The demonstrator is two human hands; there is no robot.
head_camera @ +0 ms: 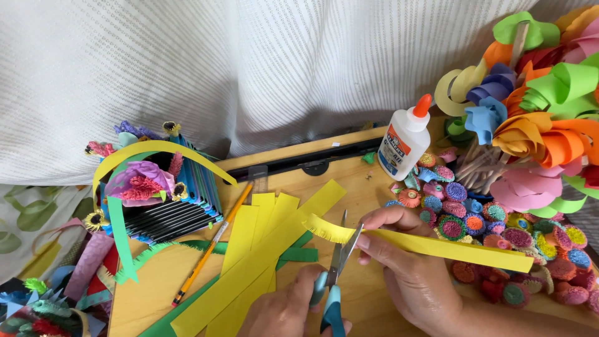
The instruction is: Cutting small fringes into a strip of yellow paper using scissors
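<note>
Yellow paper strip [437,244] ran left-right over the bench [362,187], long axis crosswise to the scissors [336,274]. My right-hand fingers [387,218] pinched it near the fringed end; left hand [284,312] gripped the scissor handles, blades apart at the strip's edge.

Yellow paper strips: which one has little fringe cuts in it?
The yellow strip held in the right hand. Its left end is snipped into a fringe by the scissors; the loose strips on the table have plain edges.
</note>
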